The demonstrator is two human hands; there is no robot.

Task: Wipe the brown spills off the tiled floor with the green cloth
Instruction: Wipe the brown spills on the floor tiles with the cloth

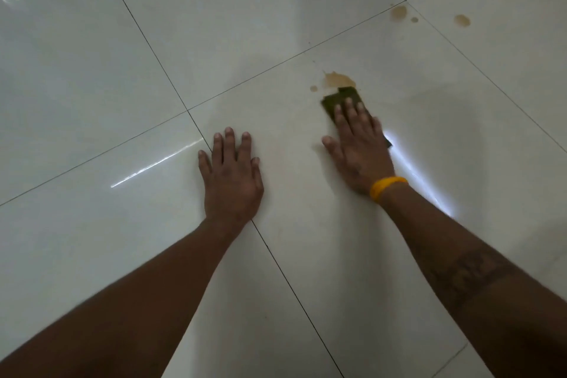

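Several brown spills (339, 80) mark the pale tiled floor (92, 55) ahead of you: one larger splash with a small drop beside it right at the far edge of the green cloth (340, 100), and three smaller spots farther off to the right, near a grout line. Nothing lies between the cloth and those spots. Your right hand (359, 150) reaches forward, arm extended, palm down on the cloth, a yellow wristband (387, 188) at the wrist. Its fingers (349, 113) lie flat and close together, pressing the cloth to the floor, thumb out to the side on the tile. Your left hand (231, 176) rests flat on the floor, straddling a grout line, fingers spread, holding nothing.
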